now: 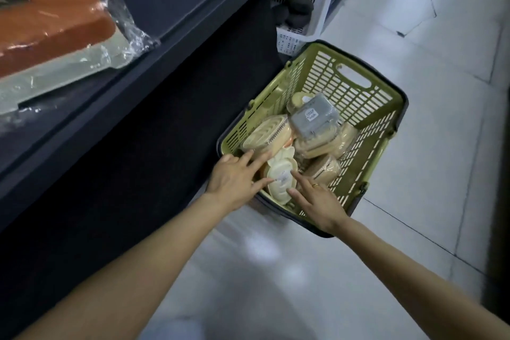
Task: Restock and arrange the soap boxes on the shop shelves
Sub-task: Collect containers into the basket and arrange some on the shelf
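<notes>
A green plastic basket [356, 83] stands on the floor beside the dark shelf unit. Several wrapped soap boxes lie in it: a cream shell-shaped one [280, 176] at the near end, a beige oval one [269, 134], a grey one [313, 116] on top, and tan ones [323, 168] to the right. My left hand [234, 176] reaches in with straight fingers that touch the shell-shaped box's left edge. My right hand [317, 199], a ring on one finger, touches the same box from the right with spread fingers.
A dark shelf [154, 44] runs along the left, with an orange and pale green wrapped item [52, 27] on it. A white slotted basket [303, 5] with dark items stands beyond the green one. Pale tiled floor [427, 44] spreads to the right.
</notes>
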